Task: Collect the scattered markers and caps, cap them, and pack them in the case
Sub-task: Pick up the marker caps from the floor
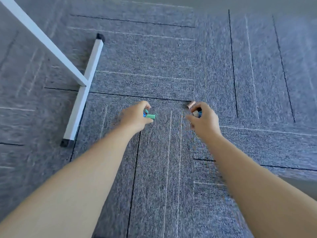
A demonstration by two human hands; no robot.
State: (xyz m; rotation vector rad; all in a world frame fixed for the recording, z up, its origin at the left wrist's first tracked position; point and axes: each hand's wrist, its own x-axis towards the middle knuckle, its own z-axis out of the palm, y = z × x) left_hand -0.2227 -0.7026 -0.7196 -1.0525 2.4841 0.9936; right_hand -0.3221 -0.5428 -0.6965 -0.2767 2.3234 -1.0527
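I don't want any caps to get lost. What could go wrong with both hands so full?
1. The left hand already grips several caps, and the green cap sticks out past the fingers, so it might slip onto the carpet.
2. The right hand also holds caps while a pink cap lies just beyond its fingertips; reaching for it could spill the ones held.
3. A dropped cap might roll under the white table leg.

Two bare forearms are seen, with no sleeve reaching them; the left hand [135, 115] and right hand [205, 120] are ungloved.
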